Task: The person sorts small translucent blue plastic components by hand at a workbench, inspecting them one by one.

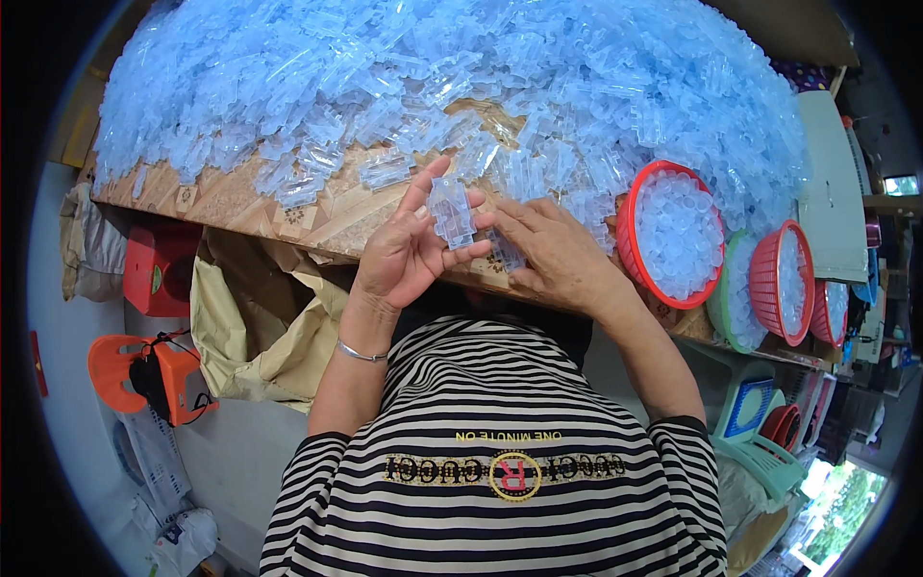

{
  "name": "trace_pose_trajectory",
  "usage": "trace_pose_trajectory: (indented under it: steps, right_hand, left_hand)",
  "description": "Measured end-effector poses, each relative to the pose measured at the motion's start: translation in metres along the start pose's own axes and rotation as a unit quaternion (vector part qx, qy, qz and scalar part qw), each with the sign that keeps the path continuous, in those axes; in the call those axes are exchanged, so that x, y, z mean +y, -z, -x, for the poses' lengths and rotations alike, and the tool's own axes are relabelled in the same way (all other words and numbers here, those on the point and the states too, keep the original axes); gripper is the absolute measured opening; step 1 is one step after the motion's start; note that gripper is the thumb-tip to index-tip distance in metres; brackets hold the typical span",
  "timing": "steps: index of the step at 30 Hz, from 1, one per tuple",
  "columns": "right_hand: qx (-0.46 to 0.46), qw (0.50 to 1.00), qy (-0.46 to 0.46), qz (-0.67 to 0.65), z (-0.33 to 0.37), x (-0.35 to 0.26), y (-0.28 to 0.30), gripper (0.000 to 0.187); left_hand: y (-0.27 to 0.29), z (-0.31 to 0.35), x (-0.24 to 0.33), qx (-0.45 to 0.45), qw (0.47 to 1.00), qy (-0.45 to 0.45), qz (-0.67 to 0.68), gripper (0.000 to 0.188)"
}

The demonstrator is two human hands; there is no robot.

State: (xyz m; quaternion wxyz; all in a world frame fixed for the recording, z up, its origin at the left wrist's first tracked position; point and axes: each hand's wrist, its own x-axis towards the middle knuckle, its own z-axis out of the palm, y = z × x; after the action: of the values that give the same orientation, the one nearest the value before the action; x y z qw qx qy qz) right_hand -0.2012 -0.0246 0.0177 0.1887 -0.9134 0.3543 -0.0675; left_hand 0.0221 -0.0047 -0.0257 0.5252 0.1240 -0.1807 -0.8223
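My left hand (396,258) is turned palm up, its fingers closed around a flat clear plastic piece (452,213) with notched edges. A thin silver bangle circles that wrist. My right hand (562,252) is palm down just to the right, fingers spread and slightly bent, fingertips close to the left hand's fingers. Beneath the right fingers lie more clear pieces (506,252) at the table's near edge; contact with them cannot be made out. Beyond both hands a huge heap of similar clear plastic pieces (385,72) covers most of the wood-patterned table (226,204).
On the right, a red basket (627,240) holds small clear round parts; a green basket (719,288) and another red basket (766,288) stand beside it. Below the table's left side are a tan sack (236,337), a red stool (154,274) and an orange plastic seat (178,380).
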Motion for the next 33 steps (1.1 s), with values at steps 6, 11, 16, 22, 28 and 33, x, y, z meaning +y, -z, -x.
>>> trace_pose_trajectory:
  steps: [6,11,16,22,28,33]
  right_hand:
    - [0.087,0.996,0.01,-0.032,0.005,0.01,0.004,0.068]
    - [0.125,0.986,-0.004,-0.113,0.011,0.011,0.007,0.072]
    - [0.141,0.98,-0.026,-0.14,0.013,0.01,0.006,0.074]
    - [0.157,0.979,-0.028,-0.127,0.014,0.009,0.003,0.074]
    - [0.157,0.983,-0.037,-0.09,0.006,0.007,0.004,0.069]
    - [0.228,0.971,-0.07,-0.009,-0.026,0.011,0.016,0.069]
  left_hand:
    - [-0.001,0.004,0.006,0.006,0.999,-0.007,-0.031,0.066]
    - [0.002,0.003,0.008,0.015,0.999,-0.011,-0.049,0.065]
    - [0.0,0.002,0.001,0.031,0.997,0.0,-0.065,0.067]
    - [-0.002,0.002,0.0,0.029,0.998,0.007,-0.063,0.069]
    - [0.001,0.005,0.004,0.061,0.994,-0.009,-0.093,0.061]
    - [0.001,0.002,0.004,0.054,0.994,-0.017,-0.09,0.062]
